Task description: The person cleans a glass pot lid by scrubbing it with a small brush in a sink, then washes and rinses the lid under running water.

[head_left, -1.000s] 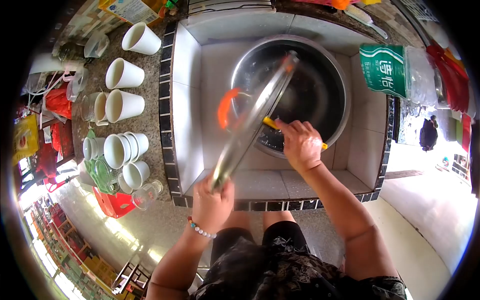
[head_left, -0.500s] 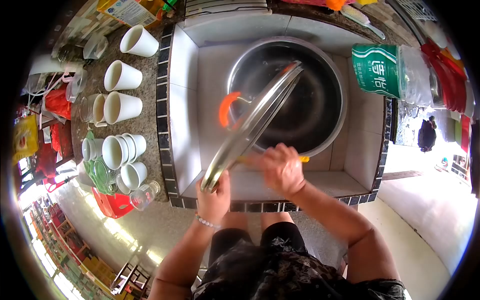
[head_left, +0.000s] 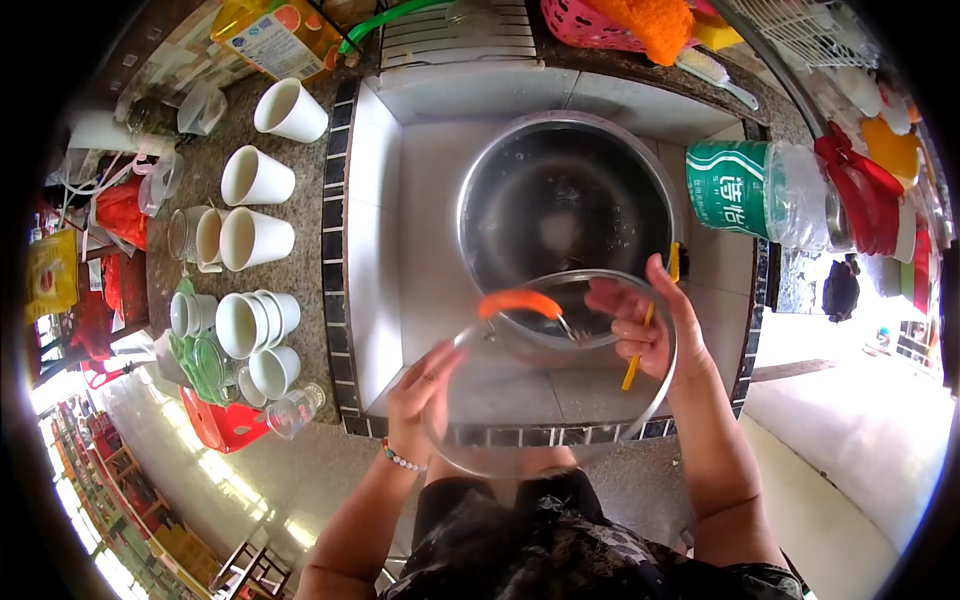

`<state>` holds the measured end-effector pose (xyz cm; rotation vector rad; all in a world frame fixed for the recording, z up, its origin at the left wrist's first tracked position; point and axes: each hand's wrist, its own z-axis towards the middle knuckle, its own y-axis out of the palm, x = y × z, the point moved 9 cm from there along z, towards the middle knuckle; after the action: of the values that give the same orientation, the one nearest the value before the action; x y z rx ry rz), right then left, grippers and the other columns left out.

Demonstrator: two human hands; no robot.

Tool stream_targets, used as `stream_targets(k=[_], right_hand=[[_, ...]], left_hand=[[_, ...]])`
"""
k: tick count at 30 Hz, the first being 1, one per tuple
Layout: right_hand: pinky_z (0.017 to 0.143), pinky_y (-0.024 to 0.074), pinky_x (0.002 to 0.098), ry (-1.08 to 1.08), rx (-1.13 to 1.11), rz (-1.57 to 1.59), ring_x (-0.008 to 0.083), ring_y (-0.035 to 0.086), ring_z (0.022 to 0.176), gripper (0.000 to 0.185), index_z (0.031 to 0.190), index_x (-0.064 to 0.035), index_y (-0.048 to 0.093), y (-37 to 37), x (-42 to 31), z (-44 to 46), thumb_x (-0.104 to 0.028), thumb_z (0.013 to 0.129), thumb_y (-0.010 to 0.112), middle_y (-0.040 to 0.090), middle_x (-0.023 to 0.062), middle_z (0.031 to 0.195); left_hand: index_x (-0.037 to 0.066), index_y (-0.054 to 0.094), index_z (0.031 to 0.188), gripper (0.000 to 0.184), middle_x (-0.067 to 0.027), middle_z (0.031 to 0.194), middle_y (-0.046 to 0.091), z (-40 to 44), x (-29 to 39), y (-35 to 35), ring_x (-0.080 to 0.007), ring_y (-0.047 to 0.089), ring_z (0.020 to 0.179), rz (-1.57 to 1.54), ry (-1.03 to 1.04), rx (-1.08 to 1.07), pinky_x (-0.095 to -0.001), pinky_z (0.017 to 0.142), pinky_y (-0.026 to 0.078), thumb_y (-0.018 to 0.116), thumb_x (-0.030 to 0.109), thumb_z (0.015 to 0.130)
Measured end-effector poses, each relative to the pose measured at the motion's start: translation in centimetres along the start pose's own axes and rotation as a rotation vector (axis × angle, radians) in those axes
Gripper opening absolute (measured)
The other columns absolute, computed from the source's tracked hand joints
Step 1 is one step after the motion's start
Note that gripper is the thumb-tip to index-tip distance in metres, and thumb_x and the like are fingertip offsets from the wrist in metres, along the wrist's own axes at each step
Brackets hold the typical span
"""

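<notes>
A clear glass pot lid (head_left: 540, 400) with a metal rim and an orange handle (head_left: 522, 302) is held tilted over the near edge of the sink. My left hand (head_left: 418, 400), a beaded bracelet at its wrist, is closed on the lid's left rim. At the lid's right side, my right hand (head_left: 650, 325) has its fingers curled around a thin yellow-handled brush (head_left: 638, 350) with a dark end. Part of that hand shows through the glass. Just beyond the lid, a large metal basin (head_left: 467, 200) with water in it stands in the sink.
White cups (head_left: 258, 240) line the stone counter (head_left: 312, 200) left of the sink (head_left: 425, 180). A large plastic bottle with a green label (head_left: 728, 190) lies on the right edge. Behind are a pink basket (head_left: 590, 25), an orange cloth (head_left: 655, 28) and a white brush (head_left: 720, 75).
The lid has turned from nearly edge-on above the basin to a flatter tilt and come nearer my body. My right hand has moved right with the brush, up to the lid's right rim.
</notes>
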<state>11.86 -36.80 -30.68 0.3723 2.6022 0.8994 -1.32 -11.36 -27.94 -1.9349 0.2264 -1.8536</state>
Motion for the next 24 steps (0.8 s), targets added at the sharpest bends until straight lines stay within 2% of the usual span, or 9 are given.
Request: stream_targets(k=[1,4,5,8,9,12,13,17,24], right_hand=[[0.046,0.0274,0.0213,0.034,0.091,-0.044,0.0037,0.033,0.049,0.050,0.119,-0.0030,0.060,-0.6,0.4,-0.2,-0.048,0.097,0.055,0.067,0.0075,0.090],[0.047,0.0290,0.0230,0.018,0.051,-0.124,0.0061,0.034,0.050,0.039,0.120,-0.0023,0.060,-2.9,2.2,0.2,-0.035,0.099,0.055,0.053,0.0004,0.070],[0.047,0.0310,0.0248,0.036,0.029,-0.087,0.0084,0.035,0.050,0.037,0.123,-0.0015,0.059,-2.9,2.8,0.0,-0.029,0.099,0.053,0.041,-0.0020,0.061],[0.048,0.0325,0.0256,-0.108,-0.094,-0.102,0.0088,0.035,0.050,0.040,0.126,-0.0004,0.058,-1.4,3.3,-0.2,-0.030,0.099,0.054,0.042,-0.0019,0.060],[0.052,0.0375,0.0251,-0.134,-0.170,-0.047,0.0091,0.043,0.053,0.043,0.128,0.0010,0.057,-1.0,3.5,0.1,-0.029,0.098,0.057,0.046,-0.0019,0.063],[0.060,0.0454,0.0251,-0.203,-0.155,-0.003,0.0110,0.055,0.062,0.045,0.127,0.0021,0.057,-0.7,4.1,0.5,-0.030,0.095,0.061,0.055,-0.0005,0.070],[0.071,0.0517,0.0271,-0.194,-0.183,0.018,0.0147,0.065,0.076,0.046,0.126,0.0027,0.057,-0.6,4.5,0.7,-0.030,0.093,0.064,0.065,0.0039,0.084],[0.078,0.0542,0.0299,-0.189,-0.323,0.064,0.0179,0.067,0.089,0.047,0.126,0.0023,0.056,1.0,5.4,1.3,-0.028,0.092,0.066,0.068,0.0102,0.101],[0.073,0.0511,0.0283,-0.175,-0.500,0.166,0.0131,0.062,0.085,0.043,0.129,-0.0004,0.054,2.1,5.8,2.4,-0.025,0.095,0.063,0.063,0.0045,0.099]], left_hand=[[0.002,0.068,0.120,0.027,-0.0227,0.138,0.055,-0.3,-0.7,0.3,-0.0308,0.058,0.124,-0.165,0.106,0.027,-0.0386,0.099,0.051,0.053,0.001,0.098],[0.004,0.065,0.125,0.029,-0.0238,0.147,0.045,0.2,1.0,-1.6,-0.0323,0.055,0.127,0.156,0.138,0.046,-0.0404,0.102,0.050,0.053,0.003,0.099],[0.002,0.056,0.135,0.035,-0.0239,0.149,0.041,0.1,0.0,-2.3,-0.0339,0.056,0.126,0.097,0.093,0.115,-0.0432,0.100,0.050,0.051,0.009,0.101],[0.004,0.044,0.145,0.046,-0.0272,0.149,0.040,-0.4,-0.4,-3.3,-0.0386,0.059,0.121,-0.304,-0.258,0.299,-0.0456,0.101,0.050,0.044,0.001,0.099],[0.004,0.049,0.141,0.044,-0.0221,0.138,0.053,-0.4,0.0,-3.1,-0.0279,0.068,0.102,-0.370,-0.351,0.334,-0.0389,0.085,0.056,0.044,0.030,0.106],[0.008,0.054,0.137,0.044,-0.0150,0.118,0.067,-1.7,-1.7,-1.7,-0.0146,0.064,0.069,-0.826,-0.707,0.206,-0.0323,0.071,0.055,0.044,0.038,0.105],[0.014,0.062,0.129,0.044,-0.0085,0.104,0.072,-2.1,-1.6,-1.2,-0.0072,0.046,0.051,-0.907,-0.842,0.260,-0.0258,0.056,0.047,0.043,0.045,0.105],[0.014,0.068,0.120,0.052,-0.0120,0.109,0.070,-1.4,0.3,0.1,-0.0082,0.039,0.052,-1.723,-0.729,0.014,-0.0231,0.050,0.034,0.047,0.057,0.100],[0.016,0.044,0.148,0.067,-0.0128,0.139,0.056,0.7,5.3,-3.3,-0.0065,0.034,0.055,-1.509,-0.427,-0.151,-0.0223,0.051,0.031,0.043,0.061,0.099]])
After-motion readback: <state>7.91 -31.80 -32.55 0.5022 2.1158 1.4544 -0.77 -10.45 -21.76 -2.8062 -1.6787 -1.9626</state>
